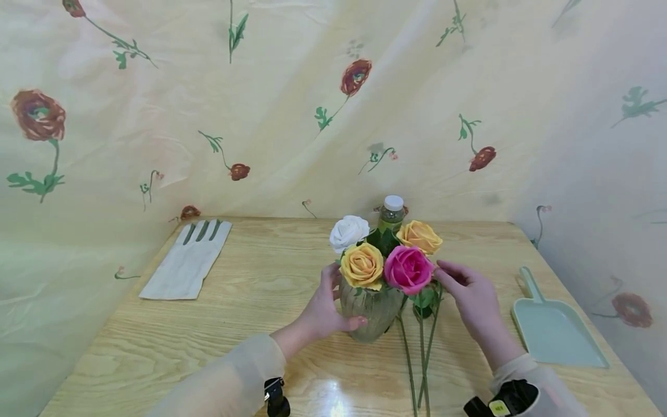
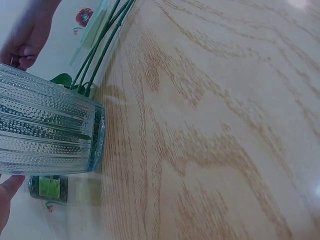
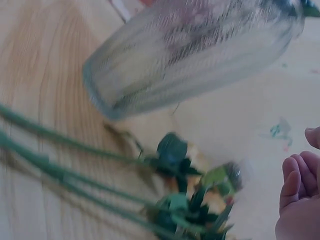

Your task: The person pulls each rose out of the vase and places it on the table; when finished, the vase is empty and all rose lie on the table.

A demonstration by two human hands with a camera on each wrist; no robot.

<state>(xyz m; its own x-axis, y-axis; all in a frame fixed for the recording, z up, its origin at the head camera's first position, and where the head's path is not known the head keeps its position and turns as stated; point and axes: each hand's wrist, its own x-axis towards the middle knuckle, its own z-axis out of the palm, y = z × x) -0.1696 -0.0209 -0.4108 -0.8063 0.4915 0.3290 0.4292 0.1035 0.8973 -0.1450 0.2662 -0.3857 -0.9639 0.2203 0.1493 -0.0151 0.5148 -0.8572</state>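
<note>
- Vase of ribbed glass [image 1: 383,315] near the tabletop's [image 1: 260,278] middle, clasped round the side by the left hand [image 1: 330,307]
- Right hand [image 1: 471,295] beside the magenta rose [image 1: 409,269], fingers bent; any hold impossible to tell
- White rose [image 1: 348,233], yellow rose [image 1: 362,265] and magenta one above the vase, apparently placed
- Loose stems [image 1: 425,376] alongside, seemingly left to add
- Loose blooms [image 3: 215,202] blurred in right wrist view; orange rose [image 1: 419,236], inside or behind, unclear

Room well left of vase [image 1: 372,315]; stems [image 1: 424,376] (crossed) obstruct front right.
</note>
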